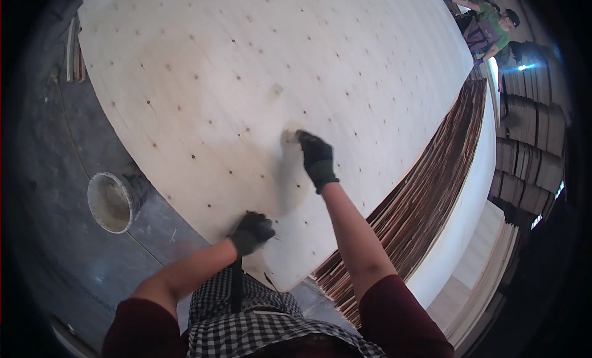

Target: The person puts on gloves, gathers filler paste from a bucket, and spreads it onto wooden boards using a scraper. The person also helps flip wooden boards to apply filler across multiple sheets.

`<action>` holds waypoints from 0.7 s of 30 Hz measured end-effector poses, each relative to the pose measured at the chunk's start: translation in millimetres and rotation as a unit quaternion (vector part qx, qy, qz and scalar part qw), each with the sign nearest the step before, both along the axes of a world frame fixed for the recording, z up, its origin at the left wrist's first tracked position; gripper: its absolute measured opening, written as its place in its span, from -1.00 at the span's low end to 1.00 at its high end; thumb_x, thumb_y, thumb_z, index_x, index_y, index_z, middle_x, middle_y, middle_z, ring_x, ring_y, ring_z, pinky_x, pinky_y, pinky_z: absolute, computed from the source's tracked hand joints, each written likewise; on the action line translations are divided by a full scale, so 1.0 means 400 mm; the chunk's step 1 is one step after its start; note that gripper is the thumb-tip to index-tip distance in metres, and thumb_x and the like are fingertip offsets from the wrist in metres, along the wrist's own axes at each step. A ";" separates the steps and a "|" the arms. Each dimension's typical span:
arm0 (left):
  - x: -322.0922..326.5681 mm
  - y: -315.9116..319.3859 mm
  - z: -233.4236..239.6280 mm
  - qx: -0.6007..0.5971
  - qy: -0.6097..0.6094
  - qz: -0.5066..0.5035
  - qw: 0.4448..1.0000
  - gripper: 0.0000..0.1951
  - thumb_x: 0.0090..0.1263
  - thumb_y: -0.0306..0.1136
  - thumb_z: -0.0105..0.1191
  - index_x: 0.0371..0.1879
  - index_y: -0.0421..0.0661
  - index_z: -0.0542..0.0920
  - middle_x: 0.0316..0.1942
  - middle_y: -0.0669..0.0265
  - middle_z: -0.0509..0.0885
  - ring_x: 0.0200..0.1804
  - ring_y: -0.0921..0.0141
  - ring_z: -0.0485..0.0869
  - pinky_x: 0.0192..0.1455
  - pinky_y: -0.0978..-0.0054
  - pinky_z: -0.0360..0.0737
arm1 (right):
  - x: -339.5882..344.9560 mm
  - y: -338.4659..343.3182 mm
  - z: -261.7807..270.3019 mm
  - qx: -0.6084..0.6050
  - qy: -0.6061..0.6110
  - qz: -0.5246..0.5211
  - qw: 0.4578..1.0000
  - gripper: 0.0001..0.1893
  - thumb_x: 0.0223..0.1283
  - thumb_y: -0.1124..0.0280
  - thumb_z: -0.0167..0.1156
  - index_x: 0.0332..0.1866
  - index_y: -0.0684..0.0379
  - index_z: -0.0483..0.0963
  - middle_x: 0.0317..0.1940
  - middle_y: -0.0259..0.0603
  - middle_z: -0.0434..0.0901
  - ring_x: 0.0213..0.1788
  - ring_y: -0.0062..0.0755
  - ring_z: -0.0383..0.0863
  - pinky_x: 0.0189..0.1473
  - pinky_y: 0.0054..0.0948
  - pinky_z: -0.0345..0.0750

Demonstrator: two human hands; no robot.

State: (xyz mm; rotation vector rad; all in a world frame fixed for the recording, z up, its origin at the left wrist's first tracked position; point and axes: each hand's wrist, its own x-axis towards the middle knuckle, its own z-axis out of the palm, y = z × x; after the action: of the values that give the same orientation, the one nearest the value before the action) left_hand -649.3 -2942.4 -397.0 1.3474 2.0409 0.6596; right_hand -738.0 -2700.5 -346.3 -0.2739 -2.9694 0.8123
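Note:
A large pale sheet of wood veneer (259, 104), dotted with small dark knots, spreads out in front of me. My right hand (316, 157), in a dark glove, is at the middle of the sheet; its fingertips meet a light brownish spot, and whether they hold anything cannot be told. Close to the sheet's near edge is my left hand (252, 232), also in a dark glove, with its fingers curled. A thin sliver shows beside it, but I cannot tell if it is held. Near the sheet's bottom corner there is a dark split.
A bucket (111, 202) stands on the grey floor at the left. Right of the sheet lies a stack of brown veneers (416, 187), with pale boards (481, 265) beyond. A co-worker (490, 32) is at the far right corner, near more stacked sheets (527, 127).

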 end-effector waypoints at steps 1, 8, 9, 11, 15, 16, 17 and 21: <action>-0.001 -0.059 0.015 0.017 -0.050 0.061 0.997 -0.88 0.33 -0.33 0.06 -0.34 -0.04 0.66 -0.34 0.17 0.66 -0.21 0.18 0.66 -0.03 0.24 0.59 | 0.006 -0.044 -0.005 0.109 -0.051 0.016 0.993 -0.78 0.29 0.47 0.12 -0.01 0.15 0.61 -0.15 -0.09 0.68 -0.08 -0.20 0.67 -0.03 -0.29 0.59; -0.539 0.038 0.018 0.229 0.260 0.401 0.848 -0.87 0.13 -0.47 0.09 -0.33 -0.04 0.62 -0.41 0.20 0.60 -0.29 0.16 0.58 -0.22 0.17 0.48 | 0.210 -0.207 0.092 -0.262 -0.024 -0.131 0.956 -0.74 0.33 0.37 0.14 0.04 0.23 0.60 -0.05 -0.13 0.69 -0.03 -0.34 0.69 0.02 -0.41 0.58; -0.533 0.069 -0.025 0.211 0.243 0.399 0.859 -0.89 0.19 -0.45 0.05 -0.34 -0.05 0.62 -0.39 0.17 0.62 -0.25 0.15 0.60 -0.18 0.19 0.50 | 0.208 -0.214 0.130 -0.368 -0.020 -0.201 0.908 -0.71 0.33 0.37 0.14 0.05 0.29 0.59 -0.02 -0.15 0.69 -0.03 -0.40 0.68 0.04 -0.42 0.58; -0.369 0.104 -0.110 0.180 0.177 0.310 0.916 -0.89 0.21 -0.43 0.02 -0.36 -0.04 0.63 -0.39 0.15 0.63 -0.24 0.16 0.62 -0.15 0.17 0.52 | 0.168 -0.221 0.168 -0.438 0.008 -0.239 0.867 -0.67 0.37 0.39 0.09 0.10 0.37 0.55 -0.04 -0.13 0.68 -0.03 -0.46 0.65 0.08 -0.44 0.59; 0.181 -0.048 -0.037 0.140 0.031 0.048 0.989 -0.86 0.16 -0.29 0.04 -0.57 0.00 0.62 -0.46 0.17 0.63 -0.32 0.16 0.63 -0.11 0.11 0.54 | 0.067 -0.265 0.162 -0.410 -0.060 -0.152 0.898 -0.69 0.35 0.37 0.12 0.07 0.30 0.58 -0.04 -0.17 0.70 -0.03 -0.37 0.68 0.09 -0.41 0.59; 0.239 -0.107 -0.003 0.070 0.015 0.041 0.997 -0.90 0.14 -0.32 0.06 -0.50 0.02 0.65 -0.44 0.22 0.63 -0.27 0.21 0.64 -0.11 0.17 0.55 | 0.030 -0.288 0.099 -0.249 0.014 0.033 0.968 -0.73 0.34 0.39 0.10 0.03 0.24 0.60 -0.05 -0.17 0.70 -0.06 -0.28 0.70 0.07 -0.38 0.60; 0.259 -0.164 0.037 0.001 -0.003 0.033 0.999 -0.89 0.11 -0.35 0.08 -0.44 0.04 0.67 -0.42 0.27 0.63 -0.22 0.26 0.65 -0.11 0.23 0.56 | -0.015 -0.322 0.053 -0.070 0.093 0.212 0.970 -0.76 0.33 0.40 0.08 -0.02 0.19 0.62 -0.07 -0.16 0.70 -0.08 -0.19 0.71 0.05 -0.34 0.61; 0.113 -0.376 0.057 0.100 -0.020 0.464 0.880 -0.93 0.25 -0.41 0.06 -0.46 -0.02 0.61 -0.47 0.22 0.60 -0.34 0.26 0.61 -0.26 0.26 0.54 | -0.166 -0.524 -0.014 -0.108 -0.001 0.219 0.970 -0.72 0.24 0.43 0.06 0.03 0.05 0.58 -0.14 -0.14 0.69 -0.10 -0.09 0.65 -0.09 -0.19 0.60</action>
State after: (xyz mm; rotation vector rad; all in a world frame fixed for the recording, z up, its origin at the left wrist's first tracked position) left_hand -603.9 -3092.9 -374.0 0.3384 2.5856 1.3047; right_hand -804.5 -2910.0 -351.8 0.3912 -2.9805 1.1766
